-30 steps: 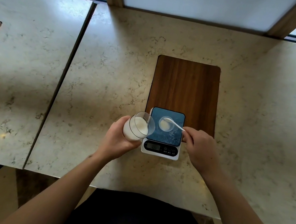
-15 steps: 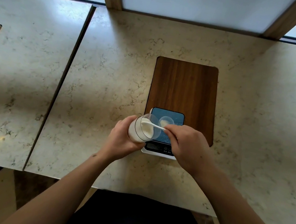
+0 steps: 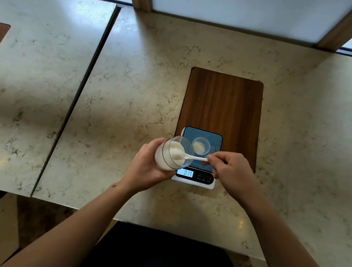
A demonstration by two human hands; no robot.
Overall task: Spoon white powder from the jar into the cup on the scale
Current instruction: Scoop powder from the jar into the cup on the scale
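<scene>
My left hand [image 3: 146, 165] grips a clear jar [image 3: 171, 154] of white powder, tilted with its mouth toward the right, just left of the scale [image 3: 196, 178]. My right hand [image 3: 230, 172] pinches the handle of a white spoon [image 3: 194, 157]; the spoon's bowl is inside the jar's mouth, in the powder. A small clear cup [image 3: 200, 145] with some white powder stands on the scale's blue platform, just beyond the spoon. The scale's display is lit.
The scale's far part sits on a dark wooden board [image 3: 224, 101] set in the marble counter [image 3: 132, 82]. A seam [image 3: 79, 98] divides this counter from another slab on the left. The counter's front edge runs close below my forearms.
My right hand carried the spoon from the cup leftward into the jar's mouth. Its bowl now sits in the powder. The jar has stayed tilted beside the scale.
</scene>
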